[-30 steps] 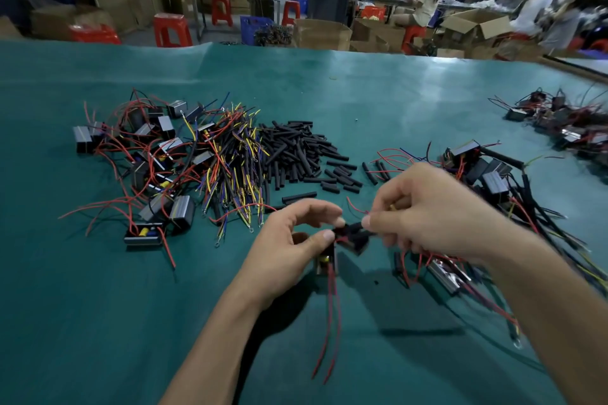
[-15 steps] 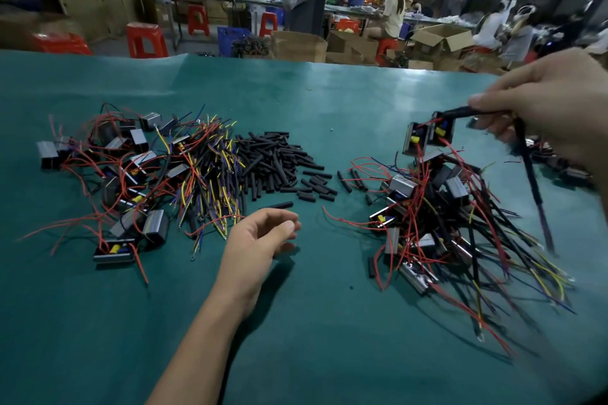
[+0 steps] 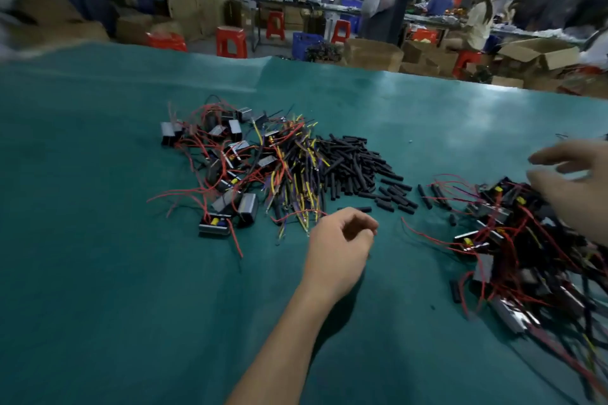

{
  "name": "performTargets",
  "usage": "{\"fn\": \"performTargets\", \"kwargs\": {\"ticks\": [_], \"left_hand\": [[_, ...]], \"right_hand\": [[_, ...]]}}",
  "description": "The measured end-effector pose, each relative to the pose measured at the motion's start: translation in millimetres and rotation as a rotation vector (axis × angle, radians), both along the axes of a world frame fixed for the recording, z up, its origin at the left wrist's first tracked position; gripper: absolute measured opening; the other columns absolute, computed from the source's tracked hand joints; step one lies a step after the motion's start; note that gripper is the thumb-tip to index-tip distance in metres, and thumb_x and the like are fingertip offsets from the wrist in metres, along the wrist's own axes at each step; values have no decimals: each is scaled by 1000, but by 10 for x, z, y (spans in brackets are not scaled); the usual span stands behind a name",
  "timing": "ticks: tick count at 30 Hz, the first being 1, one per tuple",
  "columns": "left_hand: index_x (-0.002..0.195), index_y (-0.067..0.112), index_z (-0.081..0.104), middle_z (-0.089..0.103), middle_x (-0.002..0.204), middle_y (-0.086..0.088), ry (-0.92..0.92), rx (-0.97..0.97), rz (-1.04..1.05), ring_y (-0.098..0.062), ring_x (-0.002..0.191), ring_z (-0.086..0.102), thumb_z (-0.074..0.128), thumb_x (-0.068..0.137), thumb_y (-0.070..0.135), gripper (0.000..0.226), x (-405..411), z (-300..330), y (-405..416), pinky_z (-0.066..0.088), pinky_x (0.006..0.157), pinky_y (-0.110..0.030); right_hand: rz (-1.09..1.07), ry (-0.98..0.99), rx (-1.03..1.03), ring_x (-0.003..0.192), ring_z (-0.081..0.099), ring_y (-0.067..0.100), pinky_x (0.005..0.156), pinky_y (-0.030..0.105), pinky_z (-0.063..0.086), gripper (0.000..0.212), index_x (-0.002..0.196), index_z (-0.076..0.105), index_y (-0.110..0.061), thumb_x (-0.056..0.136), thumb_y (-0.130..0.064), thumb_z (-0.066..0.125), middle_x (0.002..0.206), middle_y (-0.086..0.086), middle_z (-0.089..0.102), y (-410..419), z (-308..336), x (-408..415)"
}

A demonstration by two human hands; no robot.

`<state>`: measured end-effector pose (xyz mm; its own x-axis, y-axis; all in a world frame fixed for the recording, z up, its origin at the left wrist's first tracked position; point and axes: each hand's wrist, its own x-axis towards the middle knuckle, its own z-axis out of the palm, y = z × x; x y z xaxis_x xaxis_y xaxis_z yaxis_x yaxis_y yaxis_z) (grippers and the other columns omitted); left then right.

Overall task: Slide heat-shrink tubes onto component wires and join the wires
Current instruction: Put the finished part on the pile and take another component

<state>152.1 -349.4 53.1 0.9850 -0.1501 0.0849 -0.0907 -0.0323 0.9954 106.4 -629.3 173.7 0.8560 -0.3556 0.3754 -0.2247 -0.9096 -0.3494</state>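
Your left hand (image 3: pixel 339 246) sits low on the green table cover (image 3: pixel 98 273), fingers loosely curled, nothing held. Just past your left fingertips lies a single black heat-shrink tube (image 3: pixel 357 209), not touching them. Beyond that tube, further out from your fingers, is the main pile of heat-shrink tubes (image 3: pixel 352 168), with loose tubes straggling off toward your right side. To the outer side of your left fingers, the bundle of yellow, blue and black wires (image 3: pixel 296 174) comes nearly up to your knuckles; past it sits the heap of unfinished components (image 3: pixel 223 168) with red leads, well apart from your fingers.

Your right hand (image 3: pixel 572 187) is raised at the frame's right edge, blurred, fingers spread and mostly straight, holding nothing you can see. Directly under and nearer than your right fingers is the pile of components with tubed wires (image 3: pixel 513 256), black sleeved leads trailing toward the near right corner. Can't tell if your right fingertips touch that pile.

Red stools (image 3: pixel 230 41) and cardboard boxes (image 3: pixel 375 54) are beyond the table's far edge.
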Motion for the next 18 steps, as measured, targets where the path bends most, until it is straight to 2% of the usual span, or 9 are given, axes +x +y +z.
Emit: {"fn": "performTargets", "kwargs": {"ticks": [2,4,8,10,12,13,15,16,18], "left_hand": [[83,18,73,71,77,6,-36,34,102,-4,69,61,58,88,3,22,61,74,108,61,73,-35],[79,20,70,68,70,7,-108,133,199,-6,62,58,55,86,8,20,119,140,258,52,62,-28],[87,15,66,69,81,-2,-308,520,122,-25,77,63,54,89,14,12,140,33,552,52,70,-34],[90,11,66,68,84,-6,-428,570,99,-30,78,61,56,90,16,11,85,-68,636,49,69,-34],[83,14,61,63,76,-2,-563,610,125,-26,72,55,58,89,20,9,29,-97,663,44,62,-31],[77,18,55,56,69,3,-601,634,133,-23,67,49,58,88,22,12,19,-82,660,40,58,-30],[70,19,43,46,63,5,-591,646,108,-21,61,41,55,84,25,19,24,-93,656,37,53,-31],[69,16,44,48,63,3,-564,651,86,-23,59,42,52,82,26,18,35,-93,663,39,52,-33],[63,13,44,50,60,-2,-536,646,71,-28,56,41,47,75,25,17,48,-102,678,40,50,-37]], "right_hand": [[184,-23,118,75,71,10,76,39,60,15,86,69,-52,73,-56,62,80,-13,73,555,64,124],[363,25,142,70,67,-5,68,24,53,2,79,74,-43,78,-41,74,74,-24,72,1149,46,301],[633,120,110,68,64,-4,65,9,45,7,81,79,-29,79,-24,75,66,-19,71,2082,-78,761],[719,190,24,75,66,3,78,17,51,11,89,79,-27,82,-21,73,74,-14,73,2446,-157,1029],[747,289,-79,93,67,20,87,31,55,17,100,77,-24,84,-25,72,89,-4,73,2743,-250,1267],[746,334,-97,98,66,25,89,35,55,24,106,75,-23,84,-32,74,96,0,71,2869,-302,1361],[730,424,-114,103,62,29,91,39,55,51,116,67,-21,78,-53,79,106,6,67,3068,-440,1466],[728,452,-99,102,62,29,91,41,55,60,116,65,-21,74,-60,81,106,7,66,3144,-506,1487],[748,464,19,93,67,25,83,36,57,51,103,70,-20,71,-57,85,93,4,71,3233,-606,1515]]}}
